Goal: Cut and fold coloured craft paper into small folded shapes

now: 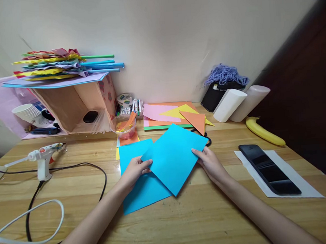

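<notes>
Pale wall [161,55] is rising behind the bench [159,233]. From the left, a glue gun [43,162] is resting, a lower blue sheet [141,196] is lying flat, the left hand [134,170] and right hand [212,165] are pinching an upper blue sheet [176,160] overlapping it, and a phone [268,168] is lying.

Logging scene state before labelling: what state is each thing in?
Upper blue sheet: held, visible face smooth
Lower blue sheet: lying flat, partly covered
Left hand: pinching upper blue sheet's left corner
Right hand: pinching that sheet's right side
Glue gun: not held; on/off unclear
Phone: lying flat, display unlit
Banana: unpeeled
Box: open-fronted
Paper cups: nested, tilted
Yarn: loosely tangled
</notes>
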The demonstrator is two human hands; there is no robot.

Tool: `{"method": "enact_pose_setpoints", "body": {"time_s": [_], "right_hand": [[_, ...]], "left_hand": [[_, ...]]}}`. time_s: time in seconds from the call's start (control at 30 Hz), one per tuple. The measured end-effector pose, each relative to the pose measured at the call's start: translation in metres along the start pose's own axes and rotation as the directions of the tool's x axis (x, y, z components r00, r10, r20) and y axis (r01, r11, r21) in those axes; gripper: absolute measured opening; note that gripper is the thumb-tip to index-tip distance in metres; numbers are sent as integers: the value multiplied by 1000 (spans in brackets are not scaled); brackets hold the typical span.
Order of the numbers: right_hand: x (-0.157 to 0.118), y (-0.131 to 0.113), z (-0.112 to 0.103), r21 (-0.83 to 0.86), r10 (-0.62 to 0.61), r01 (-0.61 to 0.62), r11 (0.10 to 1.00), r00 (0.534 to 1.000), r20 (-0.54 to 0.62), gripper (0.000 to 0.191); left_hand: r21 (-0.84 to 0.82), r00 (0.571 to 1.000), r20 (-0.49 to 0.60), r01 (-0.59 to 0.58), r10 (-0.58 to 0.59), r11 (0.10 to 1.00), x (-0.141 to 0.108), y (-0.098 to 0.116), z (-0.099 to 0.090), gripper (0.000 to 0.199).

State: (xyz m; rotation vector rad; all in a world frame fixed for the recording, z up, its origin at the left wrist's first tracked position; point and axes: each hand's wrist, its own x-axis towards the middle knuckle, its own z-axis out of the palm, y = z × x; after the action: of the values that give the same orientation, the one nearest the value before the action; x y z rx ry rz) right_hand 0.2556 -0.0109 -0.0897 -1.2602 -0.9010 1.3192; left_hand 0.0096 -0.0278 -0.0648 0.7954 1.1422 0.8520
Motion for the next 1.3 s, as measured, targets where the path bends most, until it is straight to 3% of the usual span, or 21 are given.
{"method": "enact_pose_setpoints", "body": {"time_s": [0.1, 0.17, 0.27, 0.37, 0.47, 0.7, 0.93, 1.3], "right_hand": [[-3, -1, -1, -194, -122, 137, 971, 989, 88, 39], [-10, -5, 0, -350, -254, 332, 876, 935, 248, 37], [-24, -10, 5, -480, -353, 656, 583, 736, 578, 46], [-32, -9, 11, -460, -289, 835, 302, 540, 791, 52], [-35, -4, 15, -434, -235, 886, 160, 462, 855, 49], [-37, -1, 18, -487, -218, 871, 65, 489, 845, 51], [-39, 0, 19, -466, -202, 884, 36, 463, 863, 52], [-45, 1, 24, -428, -199, 904, 8, 421, 885, 50]], "left_hand": [[-8, 995, -97, -29, 28, 1000, 2, 3, -1, 30], [-39, 990, -134, -38, 33, 999, 2, 3, -1, 32], [-99, 988, -147, -53, 38, 994, 3, 1, 0, 34], [-146, 990, -130, -75, 56, 986, 3, 0, 0, 32], [-175, 994, -82, -90, 77, 980, 3, 1, 0, 25], [-291, 998, -6, -59, 60, 955, 4, 0, 0, 23], [-267, 996, 57, -51, 68, 962, -1, 3, 5, 32], [-75, 996, -48, -84, 81, 994, -1, -3, 9, 40]]}}
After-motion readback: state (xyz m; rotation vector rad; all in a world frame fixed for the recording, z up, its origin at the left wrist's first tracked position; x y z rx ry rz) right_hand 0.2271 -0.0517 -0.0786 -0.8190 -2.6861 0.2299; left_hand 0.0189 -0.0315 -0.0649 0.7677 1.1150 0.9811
